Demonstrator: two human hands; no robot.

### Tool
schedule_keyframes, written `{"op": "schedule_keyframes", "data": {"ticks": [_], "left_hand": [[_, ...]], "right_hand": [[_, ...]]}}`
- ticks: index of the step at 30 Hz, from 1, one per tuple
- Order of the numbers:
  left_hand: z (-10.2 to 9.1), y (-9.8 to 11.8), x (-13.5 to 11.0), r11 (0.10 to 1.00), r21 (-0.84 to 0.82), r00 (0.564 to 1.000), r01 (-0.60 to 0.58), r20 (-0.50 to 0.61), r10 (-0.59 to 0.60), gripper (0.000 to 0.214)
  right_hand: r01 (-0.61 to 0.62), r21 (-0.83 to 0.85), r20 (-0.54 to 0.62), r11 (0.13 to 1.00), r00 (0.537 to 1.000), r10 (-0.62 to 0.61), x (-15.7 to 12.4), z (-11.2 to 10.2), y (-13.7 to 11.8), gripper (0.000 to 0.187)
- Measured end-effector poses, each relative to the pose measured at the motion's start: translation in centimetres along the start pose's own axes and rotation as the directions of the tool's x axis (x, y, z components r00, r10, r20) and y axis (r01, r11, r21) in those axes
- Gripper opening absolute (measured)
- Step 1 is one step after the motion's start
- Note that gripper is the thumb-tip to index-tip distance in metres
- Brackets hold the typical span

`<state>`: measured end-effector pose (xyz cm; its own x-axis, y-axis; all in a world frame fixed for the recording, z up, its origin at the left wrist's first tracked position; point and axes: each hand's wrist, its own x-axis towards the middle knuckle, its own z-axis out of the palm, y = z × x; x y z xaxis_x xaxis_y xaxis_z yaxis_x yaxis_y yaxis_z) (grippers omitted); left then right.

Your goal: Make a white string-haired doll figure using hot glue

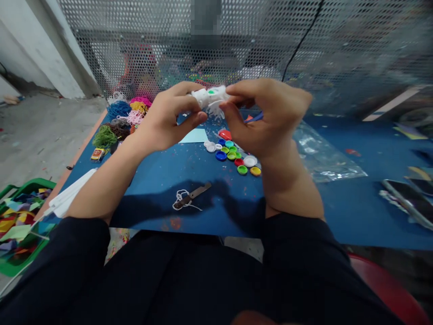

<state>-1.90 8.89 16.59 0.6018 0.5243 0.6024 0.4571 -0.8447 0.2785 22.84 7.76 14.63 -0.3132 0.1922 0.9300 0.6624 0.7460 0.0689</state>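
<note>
Dark clothing (145, 280) nearest; beyond, our left hand (162, 117) and right hand (269, 113) pinch a white piece (203, 96) above the desk (338, 216).

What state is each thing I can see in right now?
White piece: held up, green spot showing
Left hand: gripping its left end
Right hand: fingers at its right end
Knife-like tool: lying flat, string around one end
Caps: loose, clustered
Yarn: in loose heaps
Plastic bag: spread, wrinkled
Phone: lying, screen seems unlit
Green basket: filled with scraps
</note>
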Motion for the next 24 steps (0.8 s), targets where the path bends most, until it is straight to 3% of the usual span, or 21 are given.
{"op": "schedule_keyframes", "data": {"ticks": [3, 7, 14, 19, 22, 24], "left_hand": [[0.0, 0.1, -0.2, 0.998, 0.056, 1.000, -0.006, 0.000, 0.006, 0.035], [0.1, -0.3, -0.3, 0.996, 0.088, 1.000, 0.003, 0.003, -0.003, 0.033], [-0.6, -0.2, -0.3, 0.994, 0.105, 1.000, 0.012, -0.015, -0.010, 0.037], [-0.8, -1.0, -0.2, 0.995, 0.103, 0.999, 0.007, -0.054, -0.002, 0.051], [-0.2, -2.1, 0.0, 0.996, 0.090, 0.992, -0.027, -0.119, 0.038, 0.041], [0.2, -2.6, 0.2, 0.998, 0.051, 0.981, -0.046, -0.184, 0.055, 0.031]], "right_hand": [[-0.080, 0.015, -0.012, 0.997, 0.997, 0.081, -0.2, 0.5, -0.3, 0.018], [-0.062, -0.056, -0.025, 0.997, 0.998, 0.060, 0.0, 0.5, -0.7, 0.013], [-0.076, -0.142, 0.106, 0.987, 0.990, 0.092, 0.7, -1.1, -0.4, 0.025], [-0.077, -0.235, 0.040, 0.969, 0.995, 0.088, 1.2, -2.7, 1.2, 0.024], [-0.140, -0.231, 0.019, 0.963, 0.989, 0.149, 1.6, -3.6, 1.6, 0.022], [-0.194, -0.204, 0.100, 0.960, 0.971, 0.217, 2.0, -3.9, 1.1, 0.024]]}}
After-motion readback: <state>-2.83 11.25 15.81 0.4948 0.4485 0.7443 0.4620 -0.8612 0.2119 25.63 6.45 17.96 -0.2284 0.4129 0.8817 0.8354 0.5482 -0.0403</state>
